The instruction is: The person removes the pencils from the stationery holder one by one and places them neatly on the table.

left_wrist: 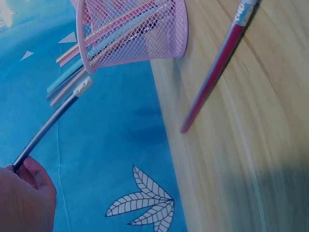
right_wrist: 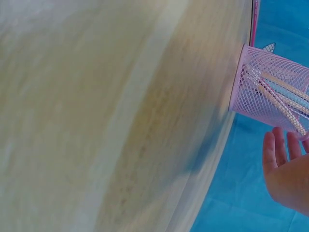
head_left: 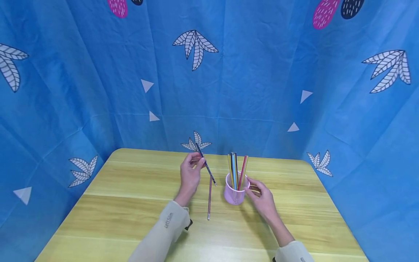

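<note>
My left hand (head_left: 191, 174) pinches a dark blue pencil (head_left: 207, 166) between thumb and fingers. The pencil is tilted, its white eraser end low and pointing toward the cup, close to the rim in the left wrist view. A pink mesh pencil cup (head_left: 234, 196) stands upright on the table, holding several pencils (left_wrist: 123, 36) in yellow, blue, dark and red. At its right side, my right hand (head_left: 263, 200) holds the rim with thumb and fingertips. Below the left hand, a dark red pencil (head_left: 210, 200) lies on the table, eraser end toward me.
The light wooden table (head_left: 131, 218) has rounded far corners. A blue curtain (head_left: 262, 72) printed with leaves and triangles hangs behind it and along both sides. The cup stands toward the table's far edge.
</note>
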